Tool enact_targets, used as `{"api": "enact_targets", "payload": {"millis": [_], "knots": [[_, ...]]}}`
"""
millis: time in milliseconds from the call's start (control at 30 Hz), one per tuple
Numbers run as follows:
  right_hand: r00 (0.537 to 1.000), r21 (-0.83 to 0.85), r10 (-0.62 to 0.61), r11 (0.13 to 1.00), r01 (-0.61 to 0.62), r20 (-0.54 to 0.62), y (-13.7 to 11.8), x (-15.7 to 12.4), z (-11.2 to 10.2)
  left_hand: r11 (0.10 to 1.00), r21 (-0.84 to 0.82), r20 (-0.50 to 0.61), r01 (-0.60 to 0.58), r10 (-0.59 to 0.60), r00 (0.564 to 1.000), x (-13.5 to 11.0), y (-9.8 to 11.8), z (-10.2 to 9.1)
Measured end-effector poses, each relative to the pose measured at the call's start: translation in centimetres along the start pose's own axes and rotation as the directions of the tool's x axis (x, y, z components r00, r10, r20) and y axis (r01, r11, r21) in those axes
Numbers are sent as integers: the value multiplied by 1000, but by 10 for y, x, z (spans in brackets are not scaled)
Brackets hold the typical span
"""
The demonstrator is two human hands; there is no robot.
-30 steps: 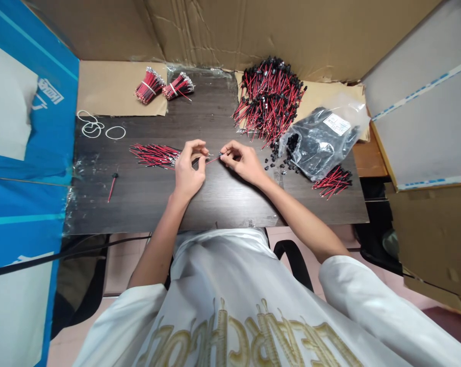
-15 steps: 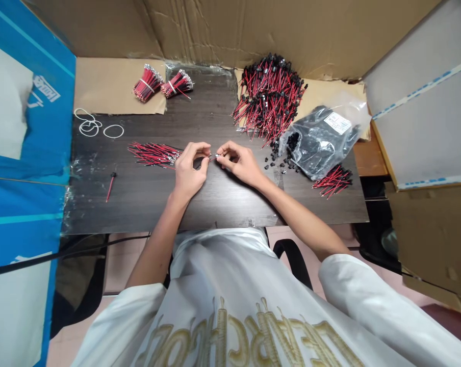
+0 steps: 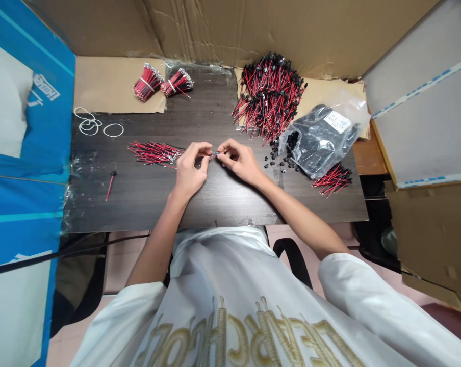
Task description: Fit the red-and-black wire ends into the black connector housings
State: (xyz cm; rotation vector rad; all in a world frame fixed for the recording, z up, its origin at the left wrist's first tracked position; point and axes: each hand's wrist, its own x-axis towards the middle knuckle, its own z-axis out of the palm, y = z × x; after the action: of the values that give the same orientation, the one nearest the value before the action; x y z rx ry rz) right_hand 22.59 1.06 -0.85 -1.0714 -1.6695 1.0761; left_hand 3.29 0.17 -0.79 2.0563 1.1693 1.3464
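Observation:
Over the middle of the dark table, my left hand (image 3: 193,165) pinches a thin red-and-black wire (image 3: 212,157) between thumb and fingertips. The wire's end reaches my right hand (image 3: 238,159), whose thumb and finger close on a small black connector housing (image 3: 217,153). Whether the wire sits inside the housing is too small to tell. Just left of my left hand, and partly behind it, lies a loose pile of red-and-black wires (image 3: 154,153). Small black connector housings (image 3: 287,162) are scattered to the right of my right hand.
A clear plastic bag (image 3: 318,142) of black parts lies at right, beside a small wire pile (image 3: 333,181). Behind are a large heap of connectored wires (image 3: 269,97) and two banded bundles (image 3: 148,83). Rubber bands (image 3: 113,130) and a single wire (image 3: 110,186) lie at left.
A dark housing now shows at my right fingertips where bright metal wire ends showed before. Both hands have stayed almost in place.

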Motion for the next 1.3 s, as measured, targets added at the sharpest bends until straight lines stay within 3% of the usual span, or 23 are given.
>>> {"api": "enact_targets", "payload": {"millis": [667, 1033, 1300], "knots": [[999, 56, -22, 998, 20, 35, 0, 0, -1, 997, 73, 35, -33, 30, 999, 1, 6, -2], [997, -23, 10, 1000, -9, 76, -2, 0, 0, 975, 184, 67, -127, 117, 991, -3, 4, -1], [998, 142, 61, 988, -64, 26, 2, 2, 0, 964, 238, 51, -116, 107, 993, -2, 0, 1]]}}
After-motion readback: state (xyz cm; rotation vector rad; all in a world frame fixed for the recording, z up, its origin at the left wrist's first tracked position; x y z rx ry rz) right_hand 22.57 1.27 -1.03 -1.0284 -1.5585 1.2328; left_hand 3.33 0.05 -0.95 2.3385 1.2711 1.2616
